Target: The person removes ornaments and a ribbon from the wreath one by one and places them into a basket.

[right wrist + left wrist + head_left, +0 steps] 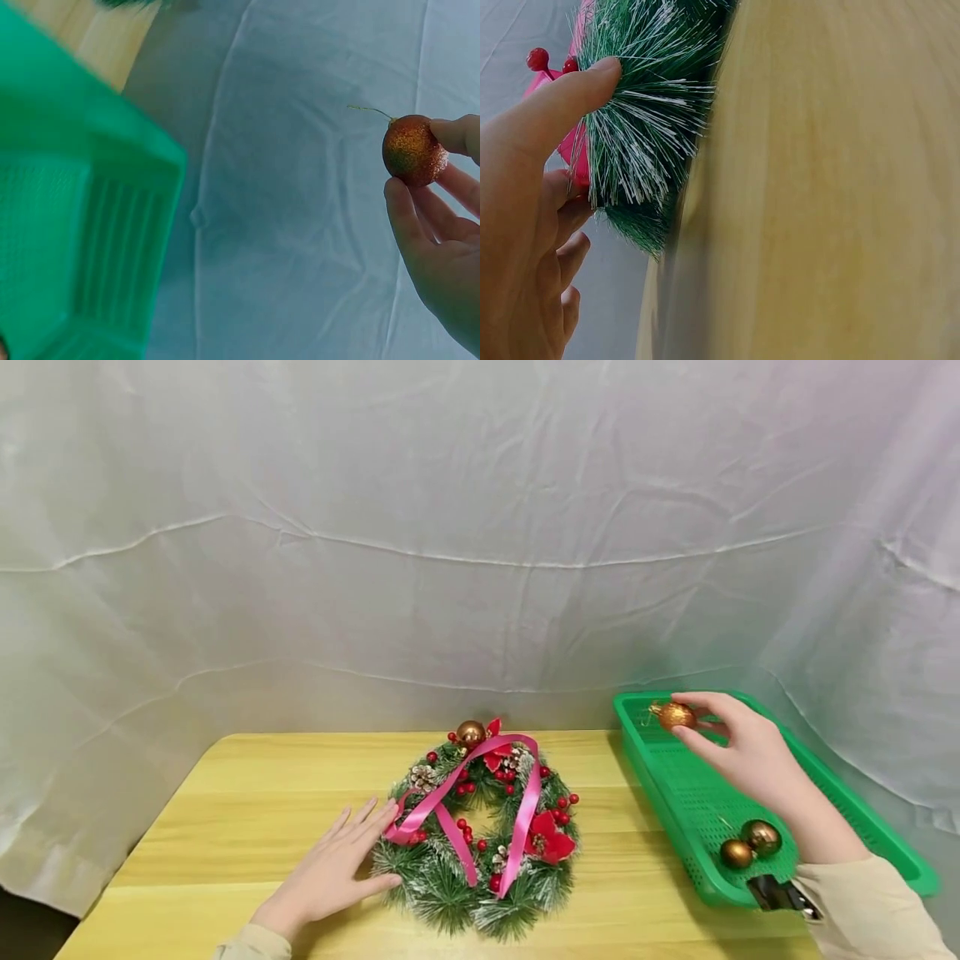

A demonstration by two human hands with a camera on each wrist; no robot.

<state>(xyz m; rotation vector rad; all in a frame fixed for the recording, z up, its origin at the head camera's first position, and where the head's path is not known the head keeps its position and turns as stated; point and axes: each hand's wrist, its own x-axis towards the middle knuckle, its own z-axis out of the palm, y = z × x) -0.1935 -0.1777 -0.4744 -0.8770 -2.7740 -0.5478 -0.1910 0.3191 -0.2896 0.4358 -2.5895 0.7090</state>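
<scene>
A green wreath (442,893) with frosted tips, red berries, pinecones and red flowers lies on the table. Pink ribbon (529,797) is draped across it, and one copper bauble (471,733) sits at its far edge. My left hand (333,868) rests against the wreath's left side with fingers spread; in the left wrist view the thumb touches the green needles (641,142). Above the far end of the green basket (652,777), my right hand (750,752) pinches a glittery copper bauble (414,151) between thumb and fingers. A thin gold loop sticks out of its cap.
Two more copper baubles (762,837) lie near the front of the basket. A black clip-like piece (780,896) is at the right sleeve cuff. The wooden table (247,810) ends at a pale hanging cloth (450,610) behind and on both sides.
</scene>
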